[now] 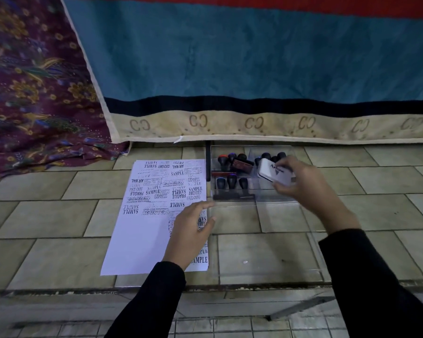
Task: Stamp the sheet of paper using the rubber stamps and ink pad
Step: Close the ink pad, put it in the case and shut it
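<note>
While the right hand (300, 181) gripped the ink pad (275, 172) above the clear box (232, 200) of rubber stamps (230, 180), the left hand (193, 228) rested open on the stamped sheet (154, 215); a slip could smudge it.

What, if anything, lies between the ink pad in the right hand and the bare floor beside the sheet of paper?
Nothing visible blocks it. The right hand holds the ink pad above the clear box of rubber stamps. The tiles beside the sheet of paper show only a transparent lid.
</note>
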`<action>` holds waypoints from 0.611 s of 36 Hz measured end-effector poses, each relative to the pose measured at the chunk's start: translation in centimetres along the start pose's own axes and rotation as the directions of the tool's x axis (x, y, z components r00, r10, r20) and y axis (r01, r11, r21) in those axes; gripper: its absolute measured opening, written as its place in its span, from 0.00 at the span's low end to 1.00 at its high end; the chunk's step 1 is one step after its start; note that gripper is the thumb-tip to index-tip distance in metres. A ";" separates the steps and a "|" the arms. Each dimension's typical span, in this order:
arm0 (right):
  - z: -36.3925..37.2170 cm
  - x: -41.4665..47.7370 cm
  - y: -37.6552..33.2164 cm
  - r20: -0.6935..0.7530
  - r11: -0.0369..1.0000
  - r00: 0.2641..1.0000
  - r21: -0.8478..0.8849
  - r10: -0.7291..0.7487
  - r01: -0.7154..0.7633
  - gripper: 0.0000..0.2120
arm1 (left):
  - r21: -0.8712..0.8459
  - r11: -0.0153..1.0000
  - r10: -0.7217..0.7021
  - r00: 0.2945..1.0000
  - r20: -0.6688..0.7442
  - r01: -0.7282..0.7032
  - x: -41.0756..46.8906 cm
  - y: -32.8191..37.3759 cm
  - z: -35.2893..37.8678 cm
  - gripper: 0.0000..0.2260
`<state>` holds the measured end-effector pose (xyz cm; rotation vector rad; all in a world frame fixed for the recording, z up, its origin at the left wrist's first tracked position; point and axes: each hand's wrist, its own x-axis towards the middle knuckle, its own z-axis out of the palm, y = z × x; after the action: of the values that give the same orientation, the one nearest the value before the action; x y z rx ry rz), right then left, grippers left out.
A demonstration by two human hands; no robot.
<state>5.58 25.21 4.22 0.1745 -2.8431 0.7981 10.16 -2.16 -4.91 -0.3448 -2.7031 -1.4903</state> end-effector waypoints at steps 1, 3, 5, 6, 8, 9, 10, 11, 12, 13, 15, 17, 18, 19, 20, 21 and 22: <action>-0.3 0.5 0.4 0.013 1.000 1.000 -0.008 -0.001 0.001 0.20 | 0.011 1.000 0.003 1.000 -0.008 -0.003 0.0 -0.2 0.1 0.14; -0.6 1.5 1.3 0.050 0.999 0.999 -0.034 -0.006 0.008 0.19 | 0.060 0.998 0.012 1.000 -0.027 -0.010 -0.1 -0.6 0.3 0.13; -0.7 2.5 2.1 0.093 0.997 0.996 -0.071 0.003 0.003 0.18 | 0.136 0.990 0.036 0.999 -0.041 -0.030 -0.3 -1.0 0.6 0.13; -0.7 3.0 2.5 0.125 0.995 0.992 -0.098 0.009 0.004 0.18 | 0.162 0.986 0.049 0.998 -0.046 -0.041 -0.4 -1.1 0.6 0.12; -0.6 3.9 3.0 0.201 0.988 0.980 -0.152 0.009 0.022 0.17 | 0.176 0.983 0.061 0.997 -0.052 -0.051 -0.4 -1.2 0.7 0.12; -0.5 4.3 3.1 0.235 0.985 0.972 -0.170 0.005 0.036 0.16 | 0.176 0.983 0.062 0.997 -0.054 -0.051 -0.4 -1.2 0.7 0.12; -0.4 4.6 3.2 0.267 0.983 0.964 -0.177 0.001 0.048 0.15 | 0.177 0.983 0.062 0.996 -0.057 -0.051 -0.4 -1.2 0.7 0.12; -0.3 4.9 3.3 0.296 0.983 0.955 -0.177 -0.001 0.056 0.15 | 0.179 0.983 0.063 0.996 -0.058 -0.052 -0.3 -1.2 0.8 0.12; -0.3 5.1 3.3 0.322 0.983 0.947 -0.174 -0.003 0.062 0.14 | 0.182 0.982 0.065 0.996 -0.059 -0.053 -0.3 -1.2 0.8 0.12; -0.2 5.4 3.4 0.344 0.982 0.939 -0.173 -0.006 0.070 0.14 | 0.183 0.982 0.067 0.996 -0.061 -0.055 -0.3 -1.2 0.8 0.12; -0.2 5.8 3.4 0.381 0.981 0.925 -0.175 -0.008 0.081 0.14 | 0.178 0.982 0.068 0.995 -0.067 -0.056 -0.4 -1.2 0.8 0.12; 0.1 6.1 3.5 0.413 0.979 0.911 -0.187 0.000 0.084 0.13 | 0.176 0.983 0.069 0.995 -0.071 -0.056 -0.4 -1.2 0.9 0.12; 0.3 6.2 3.7 0.426 0.978 0.905 -0.189 0.002 0.087 0.13 | 0.176 0.983 0.070 0.995 -0.071 -0.056 -0.4 -1.2 0.8 0.12; 0.6 6.3 3.9 0.436 0.978 0.900 -0.188 -0.001 0.093 0.12 | 0.175 0.983 0.069 0.995 -0.071 -0.056 -0.3 -1.2 0.9 0.12; 0.9 6.3 4.1 0.440 0.977 0.898 -0.188 -0.006 0.098 0.12 | 0.175 0.983 0.069 0.995 -0.071 -0.056 -0.3 -1.2 0.9 0.12; 1.2 6.3 4.3 0.437 0.977 0.899 -0.186 -0.011 0.102 0.12 | 0.178 0.982 0.070 0.995 -0.071 -0.057 -0.3 -1.2 0.9 0.12; 1.5 6.2 4.5 0.430 0.978 0.903 -0.181 -0.013 0.101 0.13 | 0.182 0.982 0.072 0.995 -0.070 -0.058 -0.3 -1.2 0.9 0.12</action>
<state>-1.44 27.85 2.03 0.4543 -3.2855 0.5043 10.30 -2.08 -6.42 -0.3563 -2.7106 -1.2056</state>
